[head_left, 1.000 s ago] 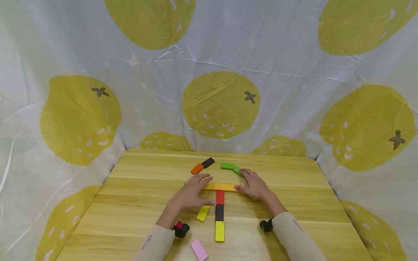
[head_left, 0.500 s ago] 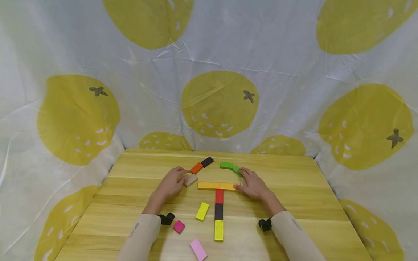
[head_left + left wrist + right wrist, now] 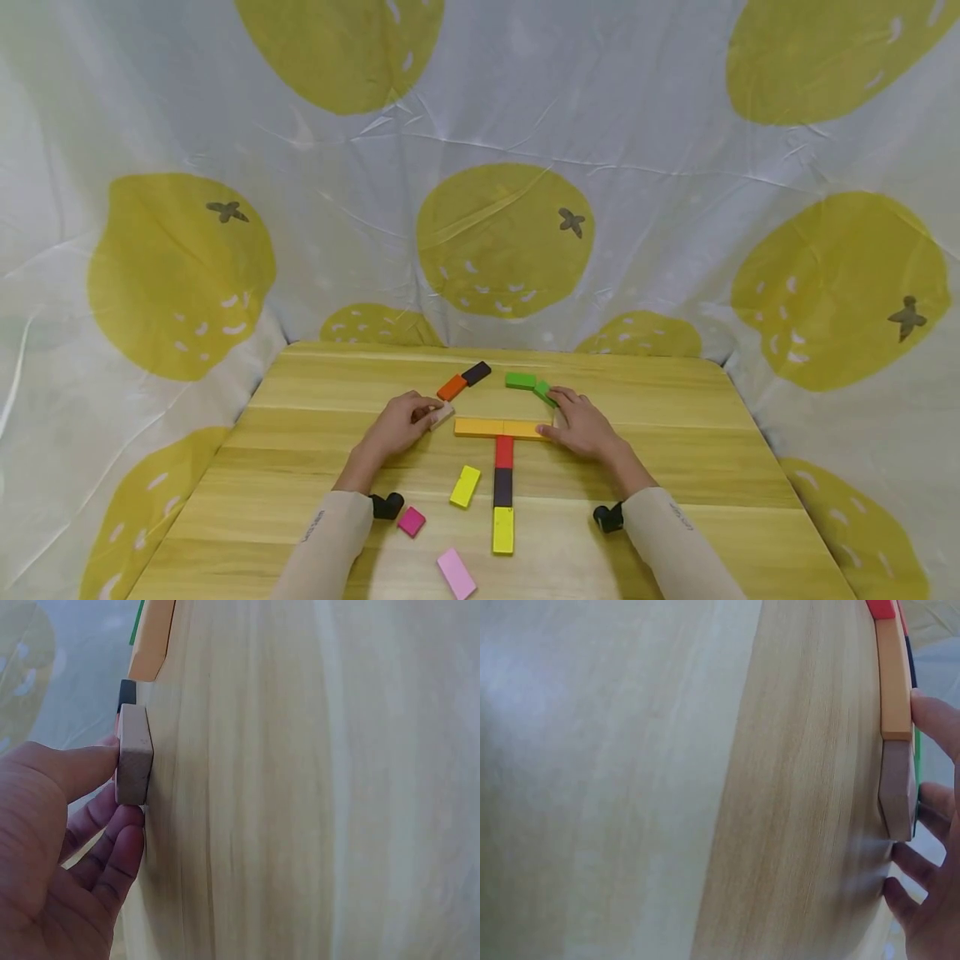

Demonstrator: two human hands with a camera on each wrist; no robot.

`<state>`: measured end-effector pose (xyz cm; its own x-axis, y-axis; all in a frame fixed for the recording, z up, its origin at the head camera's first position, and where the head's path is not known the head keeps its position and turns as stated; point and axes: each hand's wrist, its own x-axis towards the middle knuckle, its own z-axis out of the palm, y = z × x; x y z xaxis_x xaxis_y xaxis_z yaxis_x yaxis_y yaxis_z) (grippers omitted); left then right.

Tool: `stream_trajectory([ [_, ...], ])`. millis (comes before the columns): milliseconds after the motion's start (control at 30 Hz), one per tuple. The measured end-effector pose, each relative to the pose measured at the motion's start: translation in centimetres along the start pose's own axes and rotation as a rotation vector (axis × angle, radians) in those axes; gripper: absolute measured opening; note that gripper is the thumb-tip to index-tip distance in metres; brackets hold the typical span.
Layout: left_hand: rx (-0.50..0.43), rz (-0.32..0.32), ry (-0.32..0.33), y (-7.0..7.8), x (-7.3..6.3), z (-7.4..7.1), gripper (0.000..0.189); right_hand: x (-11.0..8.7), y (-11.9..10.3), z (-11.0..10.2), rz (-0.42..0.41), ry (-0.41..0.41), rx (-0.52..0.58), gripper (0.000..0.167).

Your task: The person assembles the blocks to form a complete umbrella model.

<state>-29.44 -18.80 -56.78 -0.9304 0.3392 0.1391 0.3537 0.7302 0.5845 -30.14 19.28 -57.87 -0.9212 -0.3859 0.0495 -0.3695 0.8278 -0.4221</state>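
Note:
My left hand pinches a pale wooden domino block between thumb and fingers, low at the table. This block lies slantwise, its upper end close to a red-orange block followed by a dark block. My right hand rests at the right end of a row of light-orange blocks, thumb touching the end one. Its fingers spread around another pale brown block, with fingertips at a green block. In the head view that brown block is mostly hidden by the hand.
A red block, a dark block and a yellow block run toward me below the orange row. A loose yellow block, magenta block and pink block lie left of them. A second green block lies behind.
My left hand has moved left from over the orange row to the pale wooden block and pinches it, its position slightly shifted. The right hand has stayed in place.

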Motion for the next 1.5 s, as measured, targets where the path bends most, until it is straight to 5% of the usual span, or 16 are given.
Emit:
stream_trajectory([
  [300,-0.046,-0.068,0.004,-0.1,0.3,0.5,0.026,0.0,0.2,0.2,0.0,0.002,-0.01,0.077],
  [500,-0.077,-0.029,0.004,-0.2,0.2,0.4,0.04,0.1,0.1,0.0,0.014,-0.02,-0.001,0.078],
  [700,-0.084,0.041,-0.053,-0.6,0.3,0.4,0.047,-0.1,-0.1,-0.2,0.012,-0.019,0.008,0.078],
  [1133,-0.098,0.035,-0.201,-0.8,-0.2,-1.0,0.061,0.0,0.0,-0.2,0.012,-0.027,0.02,0.081],
  [1500,-0.142,-0.005,-0.113,-0.9,0.7,-0.3,0.052,0.1,0.2,0.0,0.018,-0.028,0.024,0.081],
])
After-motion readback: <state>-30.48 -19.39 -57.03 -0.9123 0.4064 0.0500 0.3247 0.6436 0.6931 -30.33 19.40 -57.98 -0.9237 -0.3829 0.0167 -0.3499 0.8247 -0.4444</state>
